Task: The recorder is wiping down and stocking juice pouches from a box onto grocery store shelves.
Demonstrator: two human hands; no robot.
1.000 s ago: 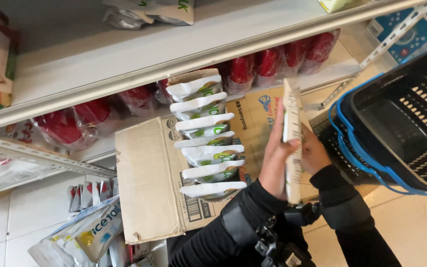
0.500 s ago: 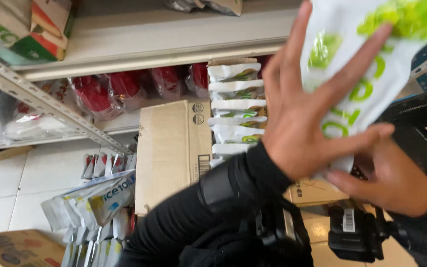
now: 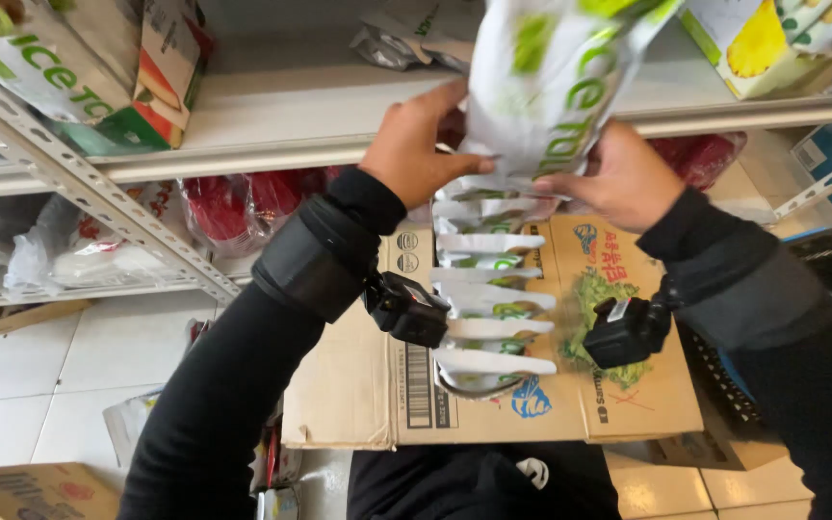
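A white packet (image 3: 556, 87) with green lettering and green leaf-like shapes is held upright in front of the shelf edge, its top cut off by the upper edge of the view. Its plastic is glossy and slightly crumpled. The left hand (image 3: 421, 144) grips its lower left side and the right hand (image 3: 618, 178) its lower right corner, just above a row of like packets (image 3: 488, 299) standing in an open cardboard box (image 3: 358, 385).

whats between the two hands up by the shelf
In the head view, the white and green packet is between the left hand and right hand, both gripping its lower end.
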